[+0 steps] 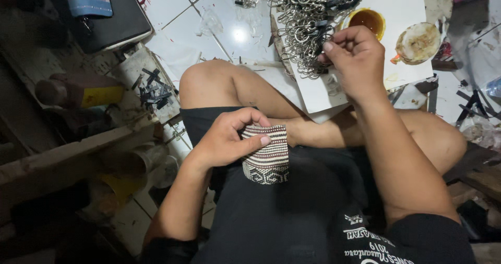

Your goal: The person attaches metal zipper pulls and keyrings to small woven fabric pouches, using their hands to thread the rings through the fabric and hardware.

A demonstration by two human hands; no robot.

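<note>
A seated person's left hand (225, 138) grips a striped woven pouch (266, 154) over the lap at centre frame, while the right hand (350, 60), at one o'clock, pinches a piece from a heap of metal key rings (302, 18) on a white board (402, 8).

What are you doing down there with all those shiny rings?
A person sits cross-legged on the tiled floor. The left hand holds a small striped woven pouch over the lap. The right hand reaches out to a heap of metal key rings with black clips, lying on a white board, and its fingers pinch at the edge of the heap. A small bowl of brown liquid sits on the board beside the rings.
</note>
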